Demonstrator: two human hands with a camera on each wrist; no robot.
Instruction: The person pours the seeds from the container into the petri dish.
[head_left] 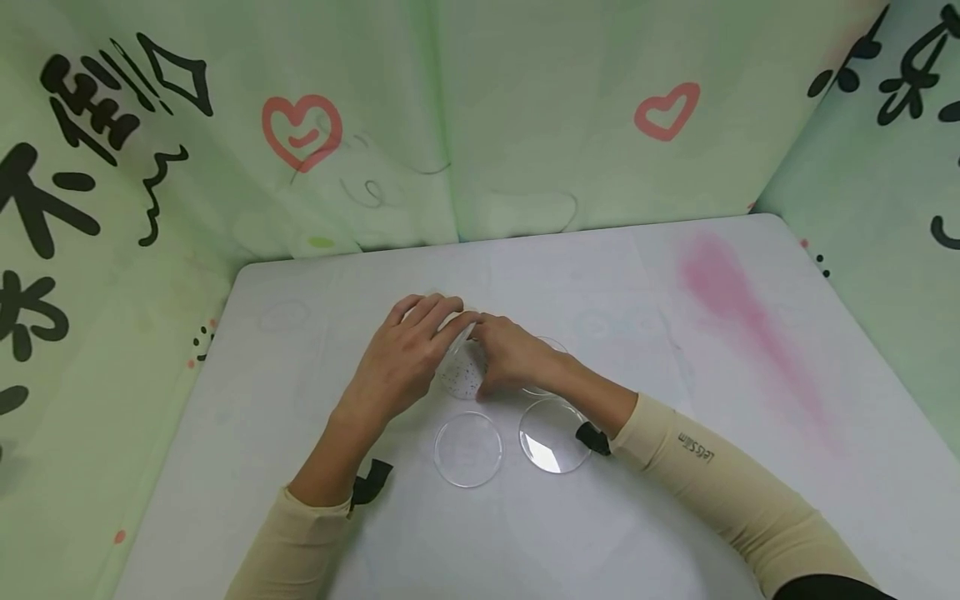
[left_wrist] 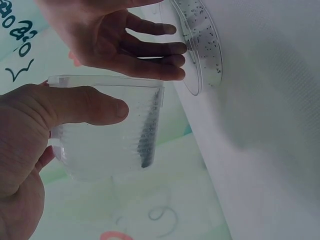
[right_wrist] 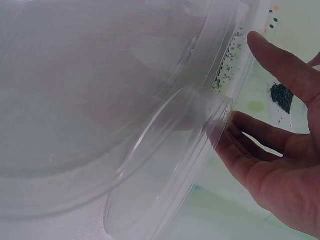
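My left hand (head_left: 405,354) grips a clear plastic container (left_wrist: 95,145), its thumb lying along the wall below the rim. Small dark grains (left_wrist: 147,140) are heaped against one side of the container, which is held above the table. Close by, my right hand (head_left: 517,354) reaches round the side of a round clear dish (head_left: 459,375) scattered with dark specks. Its fingers stretch out loosely, fingertips right at the dish's rim, with the thumb apart from them in the right wrist view. Part of this dish is hidden behind the hands.
Nearer the front lie two more clear round dishes, one at left (head_left: 468,450) and one at right (head_left: 553,435). Another dish (head_left: 553,343) is partly covered by my right wrist. Printed green cloth (head_left: 525,125) stands round the white table (head_left: 315,333).
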